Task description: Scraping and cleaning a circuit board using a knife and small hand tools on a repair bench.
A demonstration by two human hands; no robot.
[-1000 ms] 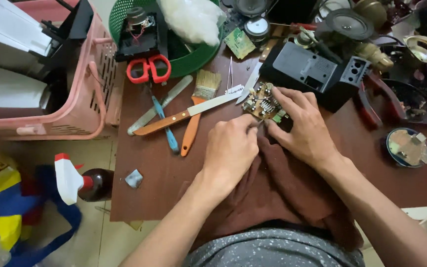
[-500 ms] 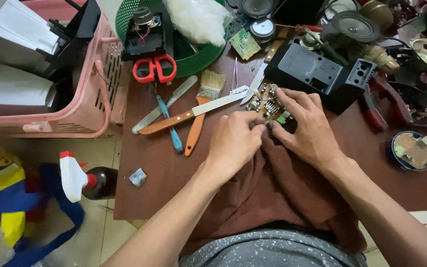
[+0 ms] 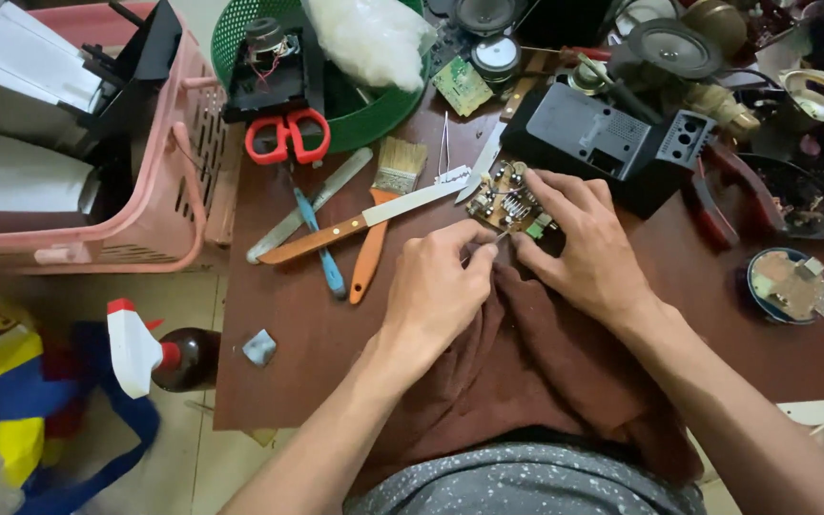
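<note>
small tool on a circuit board, both hands close together

the person sits at the near edge of the desk [image 3: 288,324], a brown cloth [image 3: 536,353] spread over the lap and the desk edge. the right hand [image 3: 593,248] lies over a small circuit board [image 3: 507,202], fingers closed around its near side and pressing it down on the cloth. the left hand [image 3: 436,286] pinches a thin metal tool [image 3: 496,238], and its tip touches the board's near edge. what kind of tool it is, i cannot tell.

to do this well, i think the board must stay flat and fixed under the right hand, and the left wrist should rest on the cloth so the tip does not slip over the small parts. a long knife [image 3: 364,221] and a paintbrush [image 3: 383,215] lie just left of the board, toward the far edge, so the left elbow should keep away from them.
</note>
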